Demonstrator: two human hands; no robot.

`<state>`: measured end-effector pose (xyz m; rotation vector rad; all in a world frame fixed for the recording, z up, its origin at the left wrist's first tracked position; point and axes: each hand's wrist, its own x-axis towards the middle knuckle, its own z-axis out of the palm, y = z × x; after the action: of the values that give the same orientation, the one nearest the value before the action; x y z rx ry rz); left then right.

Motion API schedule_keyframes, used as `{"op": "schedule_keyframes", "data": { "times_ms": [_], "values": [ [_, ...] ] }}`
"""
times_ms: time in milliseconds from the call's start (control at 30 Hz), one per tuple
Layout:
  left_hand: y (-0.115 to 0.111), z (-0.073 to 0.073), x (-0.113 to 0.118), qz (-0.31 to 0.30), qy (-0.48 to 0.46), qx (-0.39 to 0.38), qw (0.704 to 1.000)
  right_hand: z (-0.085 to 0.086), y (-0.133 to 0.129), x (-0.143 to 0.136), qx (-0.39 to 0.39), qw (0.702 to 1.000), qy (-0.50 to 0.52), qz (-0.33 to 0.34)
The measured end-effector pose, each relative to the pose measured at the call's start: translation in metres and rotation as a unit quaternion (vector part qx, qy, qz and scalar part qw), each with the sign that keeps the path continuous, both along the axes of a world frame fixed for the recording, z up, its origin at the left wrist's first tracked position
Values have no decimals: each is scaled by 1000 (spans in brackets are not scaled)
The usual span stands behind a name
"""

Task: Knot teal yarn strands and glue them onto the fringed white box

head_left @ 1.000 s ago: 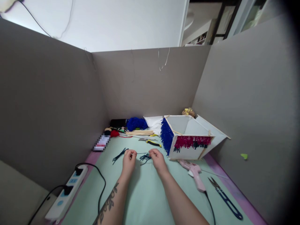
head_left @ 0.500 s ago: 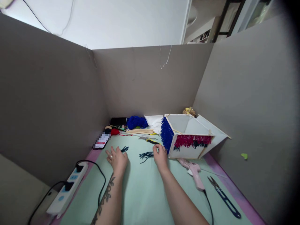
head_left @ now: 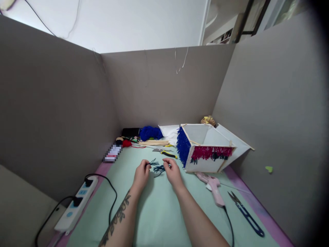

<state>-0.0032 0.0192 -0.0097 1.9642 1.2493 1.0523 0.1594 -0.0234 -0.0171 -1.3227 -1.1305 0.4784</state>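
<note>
My left hand (head_left: 142, 174) pinches a few dark teal yarn strands (head_left: 154, 162), their loose ends pointing right toward the other hand. A small bundle of the same dark teal yarn (head_left: 158, 168) lies on the pale green mat (head_left: 156, 212) between both hands. My right hand (head_left: 173, 172) is curled at the bundle's right end, its thumb and fingers closed about the strands there; the fingers partly hide that end. Just beyond the right hand stands a white box-like model (head_left: 203, 166) with blue yarn fringe (head_left: 183, 147) on one side and magenta fringe (head_left: 209, 153) on another.
A pink glue gun (head_left: 214, 188) and dark blue thread snips (head_left: 246, 213) lie on the right. Yellow-black pliers (head_left: 168, 154), wooden sticks (head_left: 154, 142) and blue yarn (head_left: 150, 133) are at the back. A power strip (head_left: 77, 206) and phone (head_left: 112, 153) sit left. Grey partitions surround the table.
My left hand has moved right with its teal strands, closer to my right hand and the bundle. My right hand has shifted only slightly.
</note>
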Motion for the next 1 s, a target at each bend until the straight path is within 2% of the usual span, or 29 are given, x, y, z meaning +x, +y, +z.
{"op": "schedule_keyframes", "data": {
  "times_ms": [233, 300, 400, 467, 533, 633, 667, 700, 733, 767, 800, 833, 867, 900, 933, 1000],
  "values": [
    [-13, 2, 8, -100, 15, 22, 995, 1, 2, -2, 2, 996, 44, 78],
    [-13, 2, 9, -104, 24, 24, 994, -1, 3, 0, 3, 994, 70, 79],
    [-10, 3, 7, -77, 26, 31, 996, -5, 7, 6, 3, 992, 122, 37],
    [-6, 4, 2, -21, 14, 24, 999, -7, 9, 10, 3, 989, 148, -5],
    [0, 5, -6, 76, 9, 13, 997, -9, 11, 14, 6, 984, 174, -36],
    [7, 7, -17, 261, 43, 39, 964, -11, 12, 15, 5, 974, 221, -47],
    [7, 9, -18, 300, 53, 58, 951, -11, 12, 14, 3, 972, 232, -44],
    [6, 10, -18, 308, 55, 73, 947, -10, 12, 13, -2, 970, 241, -38],
    [4, 11, -15, 282, 47, 74, 955, -9, 11, 12, -6, 969, 246, -29],
    [1, 12, -10, 222, 30, 49, 973, -8, 10, 11, -8, 969, 248, -17],
    [-4, 12, -4, 136, 3, -2, 991, -6, 9, 9, -7, 970, 245, 1],
    [-8, 12, 2, 43, -32, -71, 996, -4, 7, 7, -3, 972, 235, 27],
    [-12, 12, 9, -37, -75, -154, 985, 0, 5, 5, 3, 975, 215, 57],
    [-16, 11, 15, -92, -128, -227, 961, 4, 2, 2, 10, 978, 187, 89],
    [-19, 11, 19, -123, -186, -286, 932, 8, -1, -1, 16, 981, 152, 118],
    [-20, 11, 22, -134, -293, -355, 877, 16, -7, -7, 20, 984, 80, 156]
  ]
}}
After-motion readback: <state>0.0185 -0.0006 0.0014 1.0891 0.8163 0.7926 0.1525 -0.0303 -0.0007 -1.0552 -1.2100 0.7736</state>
